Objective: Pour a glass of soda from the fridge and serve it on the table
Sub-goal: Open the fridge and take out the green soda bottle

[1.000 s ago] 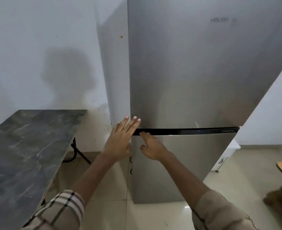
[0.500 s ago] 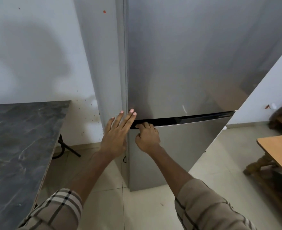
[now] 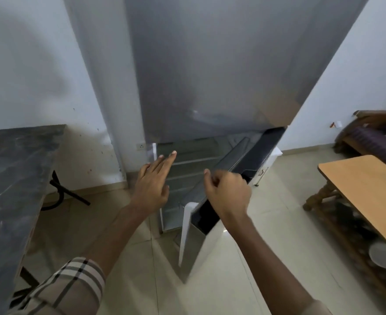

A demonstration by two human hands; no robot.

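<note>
Right hand [image 3: 227, 192] curls around the top edge of the lower fridge door [image 3: 198, 237]; left hand [image 3: 154, 180], flat and empty, is nearer the open shelves [image 3: 192, 160] ahead.

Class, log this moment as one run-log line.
stage: opening fridge | lower door: ajar | right hand: gripping door top | left hand: open, free | soda: unseen

steel fridge [image 3: 210, 76], lower door [image 3: 201, 233] ajar

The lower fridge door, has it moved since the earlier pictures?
Yes. The lower fridge door has swung open toward the camera, away from the closed upper door, pulled by the right hand.
</note>
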